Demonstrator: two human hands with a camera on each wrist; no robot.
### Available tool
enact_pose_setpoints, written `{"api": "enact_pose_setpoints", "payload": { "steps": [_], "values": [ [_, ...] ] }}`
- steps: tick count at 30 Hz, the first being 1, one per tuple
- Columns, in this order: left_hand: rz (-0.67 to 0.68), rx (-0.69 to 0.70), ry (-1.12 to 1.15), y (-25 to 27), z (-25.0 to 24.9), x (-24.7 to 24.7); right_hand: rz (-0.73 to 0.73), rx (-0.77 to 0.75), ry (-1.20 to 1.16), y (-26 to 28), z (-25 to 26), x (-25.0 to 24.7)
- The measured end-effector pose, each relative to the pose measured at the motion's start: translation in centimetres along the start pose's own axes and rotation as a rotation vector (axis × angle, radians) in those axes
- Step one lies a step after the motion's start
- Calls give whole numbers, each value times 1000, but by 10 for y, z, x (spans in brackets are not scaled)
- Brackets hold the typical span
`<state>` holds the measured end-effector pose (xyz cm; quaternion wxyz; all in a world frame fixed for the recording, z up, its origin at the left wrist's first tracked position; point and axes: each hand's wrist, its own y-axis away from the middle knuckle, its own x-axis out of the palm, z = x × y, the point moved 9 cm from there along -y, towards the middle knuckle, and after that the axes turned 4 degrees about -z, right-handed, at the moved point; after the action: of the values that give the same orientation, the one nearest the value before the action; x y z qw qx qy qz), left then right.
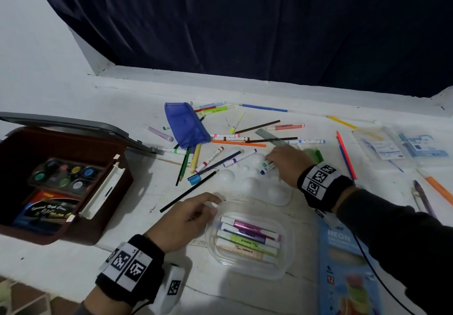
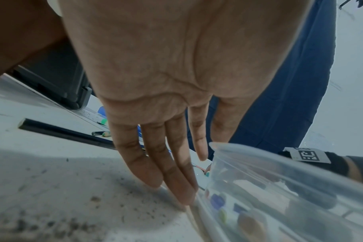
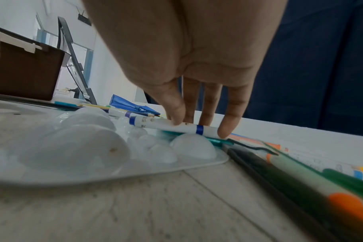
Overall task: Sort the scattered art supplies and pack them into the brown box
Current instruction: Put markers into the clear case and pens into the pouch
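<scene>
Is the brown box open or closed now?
Open. The brown box has its grey lid swung back, and the paint pots inside show.

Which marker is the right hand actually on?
The blue-banded white marker, under the right hand's fingertips on the white palette; the other scattered markers lie untouched.

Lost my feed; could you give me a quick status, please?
Right hand pinching blue-banded marker on white palette. Left hand open, against clear tub. Brown box open.
</scene>
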<state>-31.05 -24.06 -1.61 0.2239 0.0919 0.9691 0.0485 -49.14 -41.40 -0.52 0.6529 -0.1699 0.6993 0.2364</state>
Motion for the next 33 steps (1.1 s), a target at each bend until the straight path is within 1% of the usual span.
{"api": "enact_pose_setpoints", "payload": {
  "steps": [6,9,11,13,16,18,20,22,24,26,29,33],
  "values": [
    [26,-22,-26,0,-4,-3,-65,-20,-42,9,4,-5],
    [-15,-21,-54,-2,-8,-9,-83,-6,-78,11,2,-8],
    [-96,13,-81,-6,-11,-21,-97,-3,-73,14,1,-11],
    [-219,44,-138,-12,-15,-39,-117,-12,-63,17,2,-15],
    [-377,61,-312,-29,-22,-69,-201,-34,-49,26,7,-29],
    [-435,26,-439,-47,-19,-87,-268,-35,-75,35,10,-42],
    [-411,-68,-541,-65,-11,-98,-328,-31,-128,45,15,-55],
    [-317,-149,-661,-83,-3,-97,-408,-34,-189,57,21,-70],
    [-239,-193,-805,-96,0,-92,-495,-37,-274,71,26,-83],
    [-217,-206,-906,-105,3,-91,-550,-31,-376,87,30,-91],
    [-188,-211,-989,-111,6,-88,-594,-25,-498,108,33,-96],
    [-161,-233,-993,-108,2,-84,-639,16,-660,131,35,-95]
  ]
}}
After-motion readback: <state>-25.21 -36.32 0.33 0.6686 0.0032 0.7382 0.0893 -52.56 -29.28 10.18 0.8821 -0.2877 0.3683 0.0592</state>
